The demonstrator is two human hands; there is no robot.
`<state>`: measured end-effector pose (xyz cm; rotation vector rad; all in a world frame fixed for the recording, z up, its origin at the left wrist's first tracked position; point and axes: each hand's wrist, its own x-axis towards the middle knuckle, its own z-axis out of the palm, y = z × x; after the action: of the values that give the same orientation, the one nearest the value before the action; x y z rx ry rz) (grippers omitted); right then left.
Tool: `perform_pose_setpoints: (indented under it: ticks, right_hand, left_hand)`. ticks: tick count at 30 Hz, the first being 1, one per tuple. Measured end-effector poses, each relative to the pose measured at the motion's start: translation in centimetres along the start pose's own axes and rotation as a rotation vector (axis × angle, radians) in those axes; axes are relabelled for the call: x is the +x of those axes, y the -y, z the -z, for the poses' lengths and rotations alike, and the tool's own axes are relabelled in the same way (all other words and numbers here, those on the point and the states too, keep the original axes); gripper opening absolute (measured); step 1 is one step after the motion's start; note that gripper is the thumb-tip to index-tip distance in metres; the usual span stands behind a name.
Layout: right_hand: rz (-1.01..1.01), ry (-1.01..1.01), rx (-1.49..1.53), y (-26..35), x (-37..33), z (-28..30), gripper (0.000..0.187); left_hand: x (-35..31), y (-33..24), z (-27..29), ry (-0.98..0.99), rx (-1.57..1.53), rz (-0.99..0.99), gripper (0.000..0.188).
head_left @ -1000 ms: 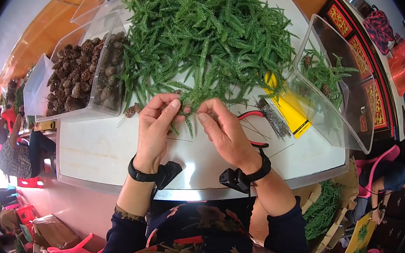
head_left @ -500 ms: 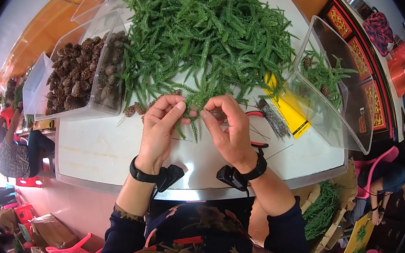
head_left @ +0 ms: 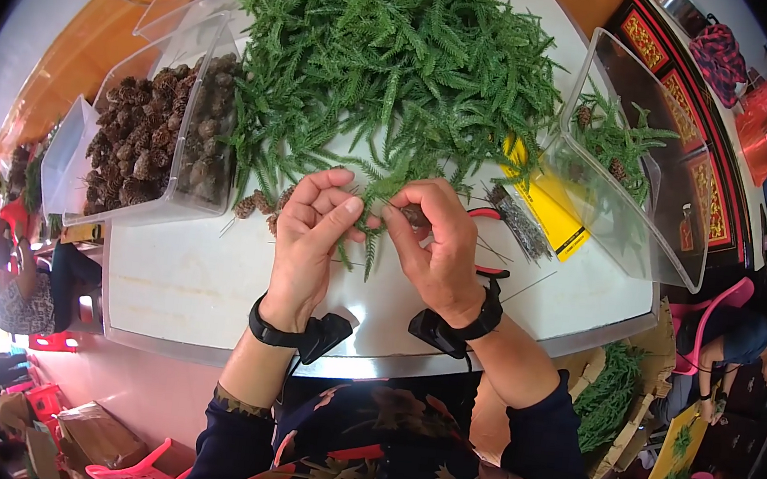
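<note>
Both hands meet over the front middle of the white table around an artificial pine sprig [head_left: 370, 238], whose green tips hang down between them. My left hand [head_left: 312, 223] pinches the sprig between thumb and fingers. From the other side, my right hand [head_left: 435, 240] is closed on it too, thumb against forefinger. A brown pine cone [head_left: 414, 215] shows partly behind the right fingers; whether it is joined to the sprig I cannot tell. More loose cones [head_left: 254, 204] lie just left of my left hand. Beyond the hands rises a big heap of green sprigs [head_left: 393, 63].
A clear bin of pine cones [head_left: 147, 135] stands at left. At right, a tilted clear bin [head_left: 627, 232] holds sprigs with cones. Red-handled pliers [head_left: 490, 271], thin wires [head_left: 518, 224] and a yellow packet [head_left: 550, 210] lie right of my hands. Other people sit at both sides.
My left hand has shifted slightly right, its fingers curling a little differently at the sprig. The right hand stays almost in place. The sprig's hanging tips have moved slightly.
</note>
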<state>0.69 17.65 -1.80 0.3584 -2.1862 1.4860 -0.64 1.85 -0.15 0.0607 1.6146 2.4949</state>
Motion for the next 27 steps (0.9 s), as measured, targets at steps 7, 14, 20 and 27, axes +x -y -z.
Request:
perform_pose_setpoints:
  ticks: [7,14,20,27]
  right_hand:
    - [-0.067,0.017,0.161,0.7,0.0,-0.1,0.016]
    - [-0.055,0.048,0.216,1.1,0.0,-0.3,0.029]
    - [-0.106,0.011,0.376,-0.3,-0.3,-0.3,0.035]
    - [0.026,0.004,0.229,0.8,-0.7,-0.3,0.035]
  left_hand:
    - [0.0,0.3,0.6,0.003,-0.131,0.194,0.018]
    - [0.3,0.0,1.3,-0.035,-0.057,0.103,0.017]
    - [0.4,0.3,1.2,0.029,0.03,0.049,0.015]
    - [-0.5,0.4,0.2,-0.024,0.546,-0.357,0.014]
